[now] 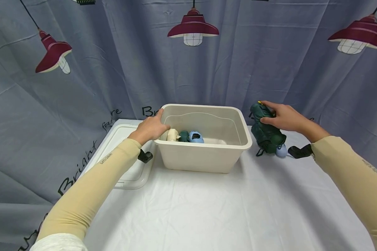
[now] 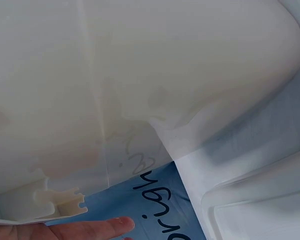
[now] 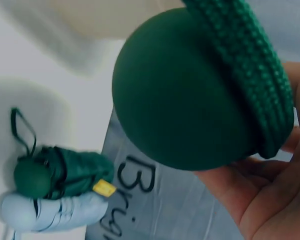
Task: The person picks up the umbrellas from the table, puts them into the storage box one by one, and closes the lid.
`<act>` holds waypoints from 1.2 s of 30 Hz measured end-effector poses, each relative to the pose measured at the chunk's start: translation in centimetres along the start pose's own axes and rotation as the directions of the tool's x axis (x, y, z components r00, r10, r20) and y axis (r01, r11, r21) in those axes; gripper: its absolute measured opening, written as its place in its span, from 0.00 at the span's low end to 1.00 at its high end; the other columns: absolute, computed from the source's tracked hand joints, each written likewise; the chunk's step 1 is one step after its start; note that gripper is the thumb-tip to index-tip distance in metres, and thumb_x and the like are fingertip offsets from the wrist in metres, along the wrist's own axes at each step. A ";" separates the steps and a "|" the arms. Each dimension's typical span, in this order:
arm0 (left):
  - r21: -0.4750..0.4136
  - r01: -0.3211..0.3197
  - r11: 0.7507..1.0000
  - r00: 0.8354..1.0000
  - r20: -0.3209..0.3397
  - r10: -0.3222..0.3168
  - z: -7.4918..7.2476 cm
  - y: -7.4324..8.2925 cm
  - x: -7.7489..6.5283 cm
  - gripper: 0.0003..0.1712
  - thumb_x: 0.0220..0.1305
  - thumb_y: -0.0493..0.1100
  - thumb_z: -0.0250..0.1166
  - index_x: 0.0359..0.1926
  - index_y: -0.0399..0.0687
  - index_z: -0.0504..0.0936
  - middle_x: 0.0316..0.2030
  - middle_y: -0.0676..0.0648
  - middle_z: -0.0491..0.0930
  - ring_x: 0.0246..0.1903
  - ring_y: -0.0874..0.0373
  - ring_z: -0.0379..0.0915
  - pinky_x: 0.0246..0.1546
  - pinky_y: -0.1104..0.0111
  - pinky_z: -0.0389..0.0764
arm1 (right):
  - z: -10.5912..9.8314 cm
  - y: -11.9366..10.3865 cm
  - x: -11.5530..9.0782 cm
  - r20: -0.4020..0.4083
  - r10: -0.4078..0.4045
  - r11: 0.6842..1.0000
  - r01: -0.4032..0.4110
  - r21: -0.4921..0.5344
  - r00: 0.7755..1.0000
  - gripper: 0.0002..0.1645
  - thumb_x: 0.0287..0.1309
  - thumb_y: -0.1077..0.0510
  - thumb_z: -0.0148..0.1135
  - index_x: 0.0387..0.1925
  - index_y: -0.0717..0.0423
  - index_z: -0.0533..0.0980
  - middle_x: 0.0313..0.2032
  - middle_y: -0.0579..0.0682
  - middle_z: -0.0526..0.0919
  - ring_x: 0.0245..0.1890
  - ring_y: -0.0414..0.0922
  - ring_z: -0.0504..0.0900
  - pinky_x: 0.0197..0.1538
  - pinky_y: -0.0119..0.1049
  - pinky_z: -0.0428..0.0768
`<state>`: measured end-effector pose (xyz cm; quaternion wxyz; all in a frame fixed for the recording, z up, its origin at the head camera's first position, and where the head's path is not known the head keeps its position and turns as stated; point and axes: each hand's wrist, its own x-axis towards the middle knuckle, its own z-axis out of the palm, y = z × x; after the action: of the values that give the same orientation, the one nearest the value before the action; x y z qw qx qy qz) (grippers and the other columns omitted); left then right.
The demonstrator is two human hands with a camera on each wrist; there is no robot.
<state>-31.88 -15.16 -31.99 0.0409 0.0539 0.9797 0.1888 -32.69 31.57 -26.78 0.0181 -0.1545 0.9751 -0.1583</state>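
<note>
My right hand (image 1: 286, 116) grips a folded dark green umbrella (image 3: 175, 95), whose rounded end and braided strap fill much of the right wrist view. Below it on the table lie a second green folded umbrella (image 3: 35, 177) and a light blue one (image 3: 65, 212), side by side. At the left end of the white plastic bin (image 1: 204, 157), my left hand (image 1: 150, 129) holds the rim, thumb on the inner side. Inside the bin, at its left end, sit a cream bundle (image 1: 172, 135), a green one (image 1: 183, 136) and a blue one (image 1: 196, 137).
A white lid (image 1: 133, 179) lies flat on the table, left of the bin and partly under my left arm. White cloth (image 1: 207, 209) covers the table. Behind it hangs a grey-blue curtain (image 1: 254, 52) printed with red lamps and lettering.
</note>
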 end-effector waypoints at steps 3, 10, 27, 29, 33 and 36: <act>-0.001 -0.001 1.000 1.000 0.000 0.001 -0.1 0.0 -0.1 0.51 0.65 0.61 0.53 0.82 0.54 0.39 0.66 0.33 0.72 0.57 0.40 0.75 0.48 0.50 0.75 | -0.1 -1.0 0.0 -0.012 0.005 0.999 -0.004 0.033 1.000 0.51 0.67 0.40 0.60 0.80 0.53 0.48 0.50 0.69 0.78 0.42 0.58 0.79 0.39 0.51 0.79; -0.001 -0.002 1.000 1.000 -0.005 0.002 0.1 0.0 0.0 0.51 0.65 0.61 0.53 0.82 0.55 0.40 0.65 0.34 0.73 0.57 0.40 0.75 0.47 0.50 0.75 | -0.1 -2.8 0.4 -0.023 0.060 0.995 -0.057 0.086 0.998 0.51 0.67 0.39 0.59 0.81 0.49 0.47 0.56 0.71 0.75 0.50 0.62 0.79 0.47 0.58 0.79; 0.004 0.000 1.000 1.000 -0.011 0.000 0.0 0.0 -0.1 0.51 0.65 0.61 0.52 0.81 0.55 0.40 0.64 0.34 0.73 0.55 0.40 0.76 0.46 0.50 0.76 | 0.1 -7.2 1.7 0.079 0.097 0.981 -0.109 0.160 0.992 0.51 0.67 0.40 0.59 0.81 0.48 0.47 0.63 0.71 0.72 0.59 0.63 0.75 0.53 0.57 0.78; 0.005 0.001 1.000 1.000 -0.011 -0.001 0.1 0.0 -0.1 0.51 0.65 0.61 0.52 0.81 0.55 0.40 0.64 0.34 0.73 0.55 0.40 0.76 0.46 0.50 0.76 | 0.1 -7.7 1.9 0.098 0.088 0.980 -0.104 0.167 0.991 0.50 0.67 0.40 0.60 0.81 0.49 0.48 0.63 0.70 0.73 0.59 0.62 0.75 0.53 0.56 0.78; 0.005 0.000 1.000 1.000 -0.010 0.000 0.1 0.1 -0.1 0.51 0.65 0.61 0.52 0.81 0.55 0.40 0.65 0.34 0.73 0.56 0.40 0.76 0.47 0.50 0.75 | 0.3 -8.5 2.4 0.120 0.063 0.982 -0.083 0.171 0.991 0.49 0.67 0.41 0.60 0.80 0.50 0.50 0.62 0.68 0.75 0.56 0.59 0.78 0.48 0.50 0.81; 0.004 0.001 1.000 1.000 -0.009 -0.001 0.1 0.2 -0.1 0.51 0.65 0.61 0.52 0.81 0.55 0.40 0.65 0.34 0.73 0.56 0.40 0.76 0.48 0.50 0.75 | 0.4 -8.9 2.9 0.137 0.048 0.979 -0.074 0.188 0.989 0.48 0.67 0.42 0.60 0.80 0.51 0.52 0.56 0.66 0.78 0.50 0.55 0.80 0.42 0.45 0.82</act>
<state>-31.78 -14.99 -32.00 0.0366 0.0527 0.9803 0.1870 -32.78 22.52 -24.29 0.1024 -0.1320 0.9561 -0.2407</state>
